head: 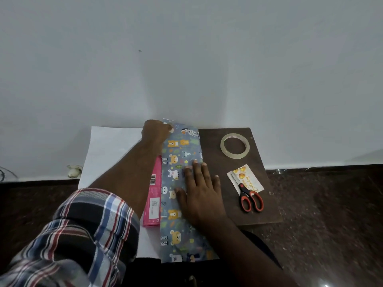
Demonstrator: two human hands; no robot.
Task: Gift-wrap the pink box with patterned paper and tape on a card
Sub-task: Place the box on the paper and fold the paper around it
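Observation:
The pink box (153, 193) lies lengthwise in the middle, mostly covered by a flap of blue animal-patterned paper (182, 154) folded over it from the right. The paper's white underside (112, 150) spreads out to the left. My left hand (156, 131) reaches to the far end of the flap and pinches a short strip of clear tape at the paper's edge. My right hand (199, 191) lies flat with straight fingers on the flap, pressing it onto the box. The card (246, 179) with gold lettering lies to the right.
Red-handled scissors (249, 198) lie partly on the card. A roll of clear tape (235, 145) sits behind them on a dark brown board (215, 154). A wall rises just behind the work. Dark speckled floor (321, 214) surrounds the board.

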